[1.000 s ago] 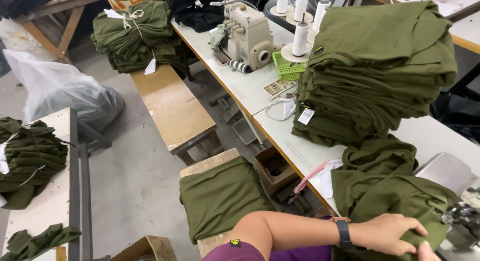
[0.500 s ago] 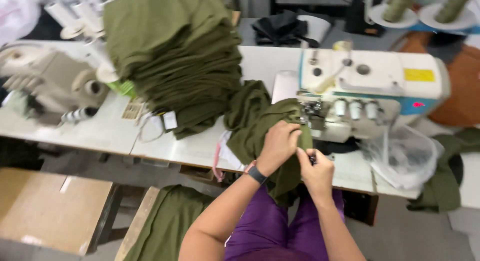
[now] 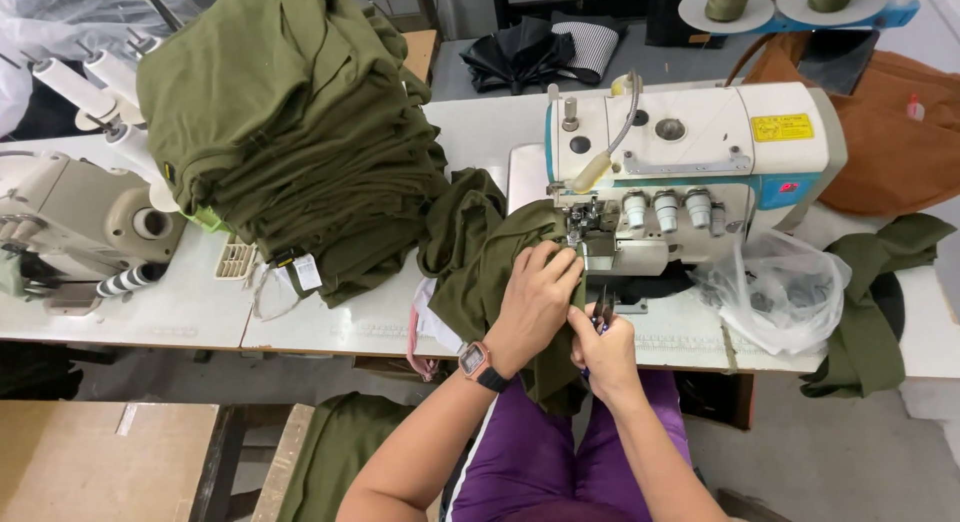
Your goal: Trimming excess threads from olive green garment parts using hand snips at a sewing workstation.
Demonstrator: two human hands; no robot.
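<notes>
In front of the white overlock sewing machine (image 3: 690, 172) with its blue side panel, an olive-green knit garment piece (image 3: 490, 272) lies bunched on the white worktop (image 3: 330, 317), its edge drawn up to the presser foot at the machine's left front. The left hand (image 3: 538, 297) lies flat on the fabric, fingers spread and pressing it down just beside the needle area; the right hand (image 3: 605, 347) is closed around small dark thread snips (image 3: 603, 307), points up, just below the machine's front edge. To do this well, I judge the left hand should keep the cloth taut and flat while the snips cut close to the seam, clear of the knit itself and of the fingers. Left of the machine rises a tall stack of folded olive-green garments (image 3: 290, 132); a small white rectangular tag (image 3: 307, 272) hangs from its lower edge. On the machine's top right sits a yellow rectangular sticker (image 3: 781, 128), with a small red mark (image 3: 790, 187) on the blue panel below. Right of the machine lies a crumpled clear plastic bag (image 3: 780, 292), and beyond it another olive cloth piece (image 3: 870, 302).
</notes>
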